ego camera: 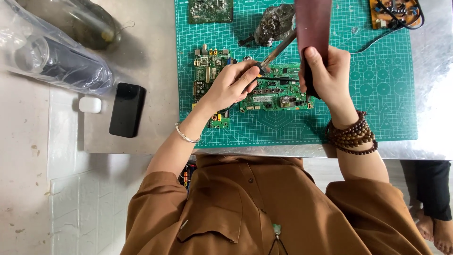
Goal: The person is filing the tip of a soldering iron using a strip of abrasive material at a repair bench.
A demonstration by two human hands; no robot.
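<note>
My left hand (232,85) grips a soldering iron (278,49) by its dark handle, with the metal shaft slanting up to the right. It rests over a green circuit board (269,97) lying on a green cutting mat (377,94). My right hand (328,75) is closed on a flat dark maroon object (312,23), held upright just right of the board's top edge. A second part of the board with small connectors (207,71) lies left of my left hand. I cannot see where the iron's tip touches.
A black phone (126,109) and a white earbud case (89,105) lie left of the mat. A plastic bag with a dark cylinder (56,59) sits far left. Another green board (210,10), a dark lumpy object (276,21) and an orange wired board (394,12) line the back. Someone's bare feet (434,229) show at bottom right.
</note>
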